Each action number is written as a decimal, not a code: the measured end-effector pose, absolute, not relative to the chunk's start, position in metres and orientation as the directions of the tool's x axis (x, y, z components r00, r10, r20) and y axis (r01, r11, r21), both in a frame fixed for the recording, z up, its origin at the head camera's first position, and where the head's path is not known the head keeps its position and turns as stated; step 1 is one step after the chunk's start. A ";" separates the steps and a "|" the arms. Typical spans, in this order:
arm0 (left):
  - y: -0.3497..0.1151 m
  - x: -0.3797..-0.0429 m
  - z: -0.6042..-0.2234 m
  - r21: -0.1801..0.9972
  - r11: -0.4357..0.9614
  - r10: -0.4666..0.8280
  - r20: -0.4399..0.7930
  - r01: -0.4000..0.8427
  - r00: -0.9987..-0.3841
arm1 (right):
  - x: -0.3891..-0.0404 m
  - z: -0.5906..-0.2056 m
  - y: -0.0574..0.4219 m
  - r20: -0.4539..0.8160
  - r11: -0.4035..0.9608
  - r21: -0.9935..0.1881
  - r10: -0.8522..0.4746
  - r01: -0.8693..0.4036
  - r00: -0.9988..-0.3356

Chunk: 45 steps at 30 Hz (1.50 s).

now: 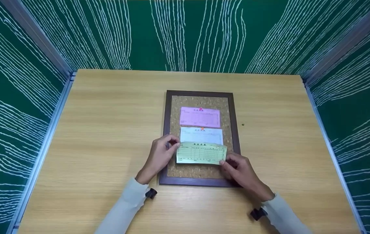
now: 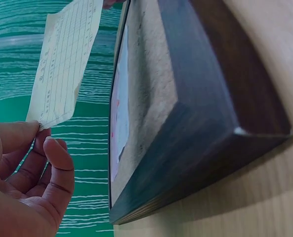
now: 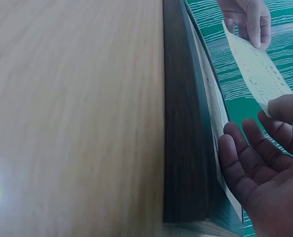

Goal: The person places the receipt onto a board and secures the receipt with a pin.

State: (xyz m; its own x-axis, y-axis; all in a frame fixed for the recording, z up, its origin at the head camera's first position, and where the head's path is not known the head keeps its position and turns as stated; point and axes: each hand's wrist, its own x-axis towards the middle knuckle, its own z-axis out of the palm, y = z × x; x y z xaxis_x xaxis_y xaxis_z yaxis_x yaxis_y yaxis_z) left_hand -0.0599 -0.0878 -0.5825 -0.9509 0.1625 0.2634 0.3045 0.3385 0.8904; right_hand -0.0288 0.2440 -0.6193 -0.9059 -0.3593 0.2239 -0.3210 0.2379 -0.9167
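A green printed form slip (image 1: 201,153) is held above the lower half of a cork board (image 1: 191,170) with a dark brown frame. My left hand (image 1: 160,154) pinches the slip's upper left corner between thumb and finger. At its lower right corner my right hand (image 1: 242,170) pinches it too. The wrist views show the slip (image 2: 67,64) raised off the cork. On the board, a pink slip (image 1: 200,117) is at the top with a red pushpin (image 1: 200,109). Below it lies a white-blue slip (image 1: 201,136) with an orange pushpin (image 1: 202,129), its lower part hidden by the green slip.
The board lies on a wooden table (image 1: 113,120). A small dark speck (image 1: 243,124) is on the table right of the frame. Green walls (image 1: 146,35) with white wavy lines stand on the back and both sides.
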 end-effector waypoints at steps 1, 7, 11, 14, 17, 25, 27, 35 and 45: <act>-0.088 -0.060 -0.584 0.891 0.338 0.162 0.262 0.303 -0.951 | -0.028 -0.620 0.244 0.223 0.241 -0.916 -0.358 -0.321 -0.907; -0.085 -0.060 -0.588 0.894 0.343 0.152 0.249 0.287 -0.957 | -0.025 -0.619 0.246 0.194 0.264 -0.918 -0.352 -0.295 -0.916; -0.084 -0.060 -0.590 0.895 0.352 0.147 0.235 0.273 -0.961 | -0.024 -0.618 0.246 0.170 0.263 -0.925 -0.356 -0.273 -0.919; -0.082 -0.060 -0.591 0.899 0.351 0.144 0.225 0.262 -0.964 | -0.022 -0.618 0.246 0.160 0.288 -0.920 -0.341 -0.265 -0.926; -0.080 -0.061 -0.591 0.905 0.348 0.142 0.207 0.245 -0.968 | -0.020 -0.616 0.246 0.160 0.332 -0.906 -0.307 -0.263 -0.938; -0.076 -0.061 -0.594 0.901 0.367 0.148 0.190 0.232 -0.971 | -0.015 -0.615 0.244 0.073 0.439 -0.881 -0.240 -0.175 -0.968; -0.075 -0.061 -0.595 0.899 0.374 0.145 0.187 0.229 -0.972 | -0.014 -0.615 0.244 0.052 0.456 -0.876 -0.231 -0.156 -0.972; -0.073 -0.060 -0.600 0.890 0.405 0.151 0.159 0.208 -0.976 | -0.011 -0.612 0.244 -0.004 0.518 -0.848 -0.224 -0.115 -0.975; -0.074 -0.059 -0.605 0.871 0.450 0.171 0.131 0.196 -0.977 | -0.011 -0.610 0.243 -0.030 0.605 -0.785 -0.255 -0.135 -0.966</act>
